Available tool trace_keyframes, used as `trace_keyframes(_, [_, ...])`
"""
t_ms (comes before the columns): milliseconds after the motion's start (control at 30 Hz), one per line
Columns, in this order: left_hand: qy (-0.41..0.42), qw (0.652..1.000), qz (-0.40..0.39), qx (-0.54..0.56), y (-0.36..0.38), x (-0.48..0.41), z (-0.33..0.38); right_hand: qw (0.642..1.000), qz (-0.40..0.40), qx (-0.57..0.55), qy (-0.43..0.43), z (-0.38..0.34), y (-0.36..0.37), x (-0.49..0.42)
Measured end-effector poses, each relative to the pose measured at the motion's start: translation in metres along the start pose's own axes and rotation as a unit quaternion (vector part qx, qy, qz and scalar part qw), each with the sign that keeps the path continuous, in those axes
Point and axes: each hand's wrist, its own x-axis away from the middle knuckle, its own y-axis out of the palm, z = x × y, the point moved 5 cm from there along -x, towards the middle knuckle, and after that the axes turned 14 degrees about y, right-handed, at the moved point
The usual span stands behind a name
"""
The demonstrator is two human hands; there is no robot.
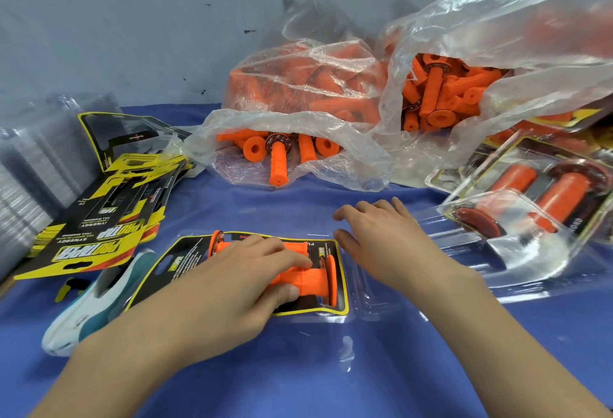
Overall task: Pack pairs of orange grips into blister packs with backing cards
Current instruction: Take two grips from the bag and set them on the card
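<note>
Holding hand: left hand point(252, 271) lies on the orange grips point(298, 281), fingers curled over their tops and thumb tucked against the near side of the nearer one, a light clasp.
Free hand: right hand point(381, 238) holds nothing. Its fingers are spread and nearly straight, with the tips down just past the right end of the pack. Cannot tell whether they touch clear plastic or cloth.
Task thing: two grips side by side over the backing card point(185, 261), within the blister pack point(365, 298), on the blue cloth point(464, 368) directly in front of the person.
Key relation: the grips' long axis runs left to right across the view. One flange sits at far left and the other at near right, so they lie head to tail. The clear plastic juts out rightward beyond the card, just beside the right hand.
Judgement: the right hand is nearer the loose plastic, so closing it likely falls to that hand while the left pins the grips.
Writing: the loose card stack point(99, 245) at left reads "PRO TAPER", "SYNERGY" and "FULL DIAMOND", upside down from here. Print on the working card is too small to read.
Surroundings: plastic bags point(298, 119) of grips behind, finished packs point(530, 248) at right, clear blister stack point(30, 179) far left.
</note>
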Motion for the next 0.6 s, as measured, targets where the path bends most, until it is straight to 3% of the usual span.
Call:
trace_keyframes(433, [0.007,0.999,0.039,0.013,-0.006,0.002,0.002,1.0,0.012,-0.011,-0.007,-0.001,-0.002,0.001])
trace_keyframes(600, [-0.099,0.979,0.177,0.028,-0.035,0.02,-0.027,0.999,0.026,-0.022,-0.009,-0.001,-0.005,0.003])
